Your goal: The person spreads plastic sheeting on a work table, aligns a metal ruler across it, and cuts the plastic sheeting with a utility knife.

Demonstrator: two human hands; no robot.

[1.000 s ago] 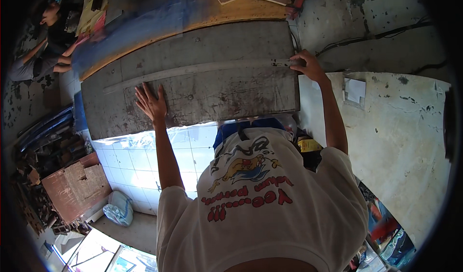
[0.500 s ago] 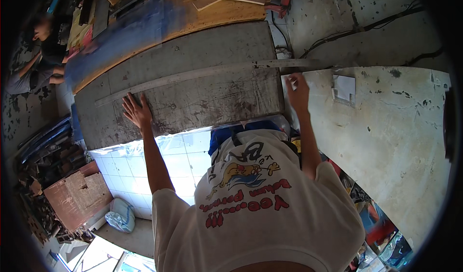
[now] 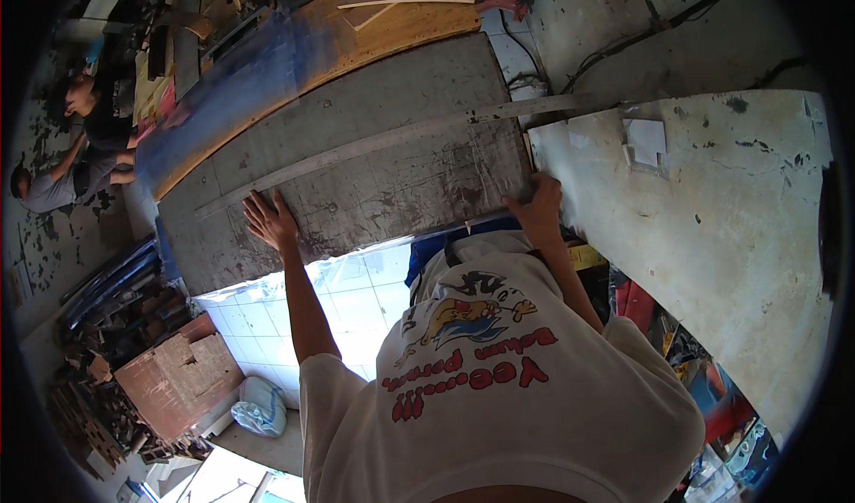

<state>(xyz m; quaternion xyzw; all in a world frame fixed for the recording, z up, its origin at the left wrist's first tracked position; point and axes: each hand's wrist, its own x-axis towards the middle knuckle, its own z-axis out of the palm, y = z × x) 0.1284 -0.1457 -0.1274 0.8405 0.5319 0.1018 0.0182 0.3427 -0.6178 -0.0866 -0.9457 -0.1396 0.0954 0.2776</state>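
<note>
A long grey, scratched tabletop (image 3: pixel 401 182) stretches in front of me. Across it lies a long thin straight strip (image 3: pixel 356 147), its right end reaching past the tabletop toward the pale wall. My left hand (image 3: pixel 272 222) rests flat on the surface with fingers spread, just on my side of the strip and close to its left part. At the near right corner, my right hand (image 3: pixel 537 211) is bent around the tabletop's edge, thumb pointing left along the near side; its fingertips are partly hidden.
Beyond the tabletop is a wooden bench (image 3: pixel 392 22) with blue colouring and thin wood strips (image 3: pixel 405 2). A pale panel (image 3: pixel 695 200) stands close on the right. Cables (image 3: pixel 623 44) run along the wall. People (image 3: pixel 85 151) are at far left, above stacked wood scraps (image 3: pixel 125 311).
My right hand has come down from above the tabletop's right end to its near corner. My left hand stays flat by the strip. The whole view has shifted slightly.
</note>
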